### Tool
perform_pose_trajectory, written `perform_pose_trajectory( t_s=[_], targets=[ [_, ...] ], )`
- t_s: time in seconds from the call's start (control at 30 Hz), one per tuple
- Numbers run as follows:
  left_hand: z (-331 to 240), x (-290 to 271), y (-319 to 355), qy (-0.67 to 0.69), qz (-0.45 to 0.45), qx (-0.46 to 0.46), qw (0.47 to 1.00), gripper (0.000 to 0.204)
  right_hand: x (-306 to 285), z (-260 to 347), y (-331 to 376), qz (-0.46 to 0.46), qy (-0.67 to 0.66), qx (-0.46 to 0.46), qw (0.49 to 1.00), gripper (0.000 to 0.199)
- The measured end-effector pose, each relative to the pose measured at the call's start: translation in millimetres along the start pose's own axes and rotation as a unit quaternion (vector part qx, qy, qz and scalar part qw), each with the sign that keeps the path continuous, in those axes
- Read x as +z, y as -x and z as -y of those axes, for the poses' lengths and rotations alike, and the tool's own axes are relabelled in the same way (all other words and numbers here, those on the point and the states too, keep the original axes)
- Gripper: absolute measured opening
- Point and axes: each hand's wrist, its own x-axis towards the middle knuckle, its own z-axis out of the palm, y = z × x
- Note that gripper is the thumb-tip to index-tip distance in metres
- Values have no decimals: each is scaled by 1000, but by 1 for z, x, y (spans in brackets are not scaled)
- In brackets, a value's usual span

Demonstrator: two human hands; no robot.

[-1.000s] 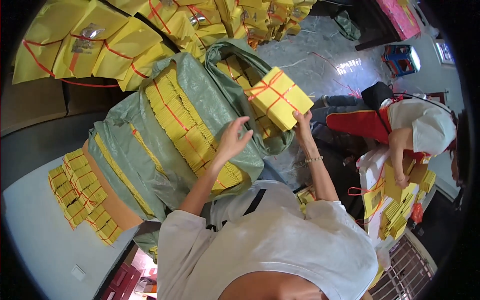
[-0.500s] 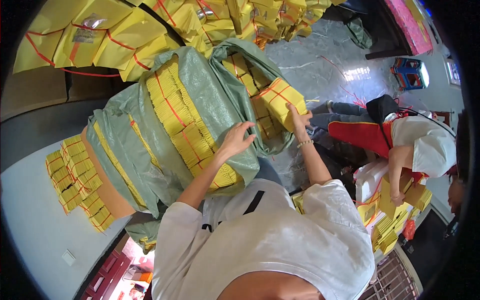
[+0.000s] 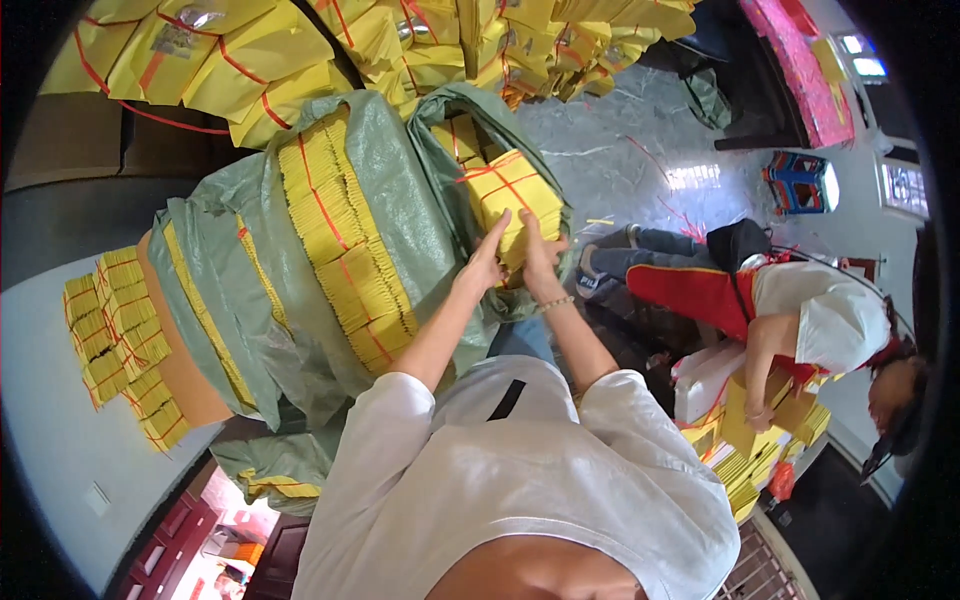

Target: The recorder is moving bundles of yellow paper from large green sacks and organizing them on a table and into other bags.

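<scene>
A bundle of yellow paper packs [image 3: 512, 185], tied crosswise with red string, sits at the mouth of a green woven sack [image 3: 385, 185]. My left hand [image 3: 486, 260] presses against its near left side, fingers along the edge. On its near right side my right hand [image 3: 541, 258], with a beaded bracelet at the wrist, grips it too. Behind it, more tied yellow bundles [image 3: 457, 138] show inside the sack opening. Through gaps in the green sheeting, long rows of yellow packs [image 3: 345, 240] are visible. The bundle's underside is hidden.
Yellow packs with red ties [image 3: 215, 55] are piled along the far side. Stacked bundles [image 3: 120, 345] lie at the left beside a brown board [image 3: 180, 345]. To the right a person in white and red [image 3: 800, 300] bends over yellow packs. A blue stool [image 3: 797, 183] stands beyond.
My left hand has moved right from the sack onto the bundle. My right hand and the bundle have shifted left against the sack mouth. The whole view has shifted slightly.
</scene>
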Motion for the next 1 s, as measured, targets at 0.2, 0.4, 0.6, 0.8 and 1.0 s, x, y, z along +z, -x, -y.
perform_pose_trajectory(
  t_s=[0.2, 0.4, 0.6, 0.8, 1.0],
  targets=[
    [22, 10, -35, 172, -29, 18, 985, 68, -8, 12, -10, 29, 87, 42, 995, 126],
    [23, 15, -61, 187, -52, 0, 981, 66, -15, 0, -62, 128, 73, 79, 986, 124],
    [24, -5, -63, 259, -8, -5, 966, 63, -35, 31, -105, 77, 202, -121, 969, 116],
    [29, -22, -66, 271, 8, 34, 962, 55, 41, 95, -140, 78, 384, -361, 846, 111],
    [27, -26, -90, 138, -95, 142, 976, 55, 129, 90, -181, 85, 550, -378, 740, 126]
  ],
)
